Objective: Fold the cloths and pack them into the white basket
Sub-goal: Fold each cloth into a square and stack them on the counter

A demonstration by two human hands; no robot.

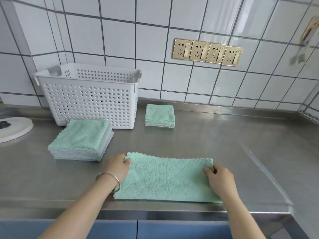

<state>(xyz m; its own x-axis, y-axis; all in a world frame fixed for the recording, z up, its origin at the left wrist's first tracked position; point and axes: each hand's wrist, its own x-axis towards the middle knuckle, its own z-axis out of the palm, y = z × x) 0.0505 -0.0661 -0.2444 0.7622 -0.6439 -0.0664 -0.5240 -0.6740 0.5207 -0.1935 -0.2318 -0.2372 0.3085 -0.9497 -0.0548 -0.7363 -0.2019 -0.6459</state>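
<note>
Green cloth [165, 178] pinched at far corners by left hand [117, 168] and right hand [219, 178], fingertips hidden beneath

A mint-green, diamond-quilted cloth [165, 178] lies at the steel-grey worktop's [224, 144] front edge; the perforated basket [89, 99] is white, the sockets [207, 52] gold.

Pretty sure we're looking at a home kitchen here. We've got a brushed stainless-steel countertop [215, 140] running into a corner, a wall of glossy white square tiles with dark grout [120, 40], and a row of four gold-coloured wall sockets with switches [207, 52] above the counter. Blue cabinet fronts [172, 228] sit under the counter edge, and we can see a round white disc-shaped object [13, 129] at far left.
</note>
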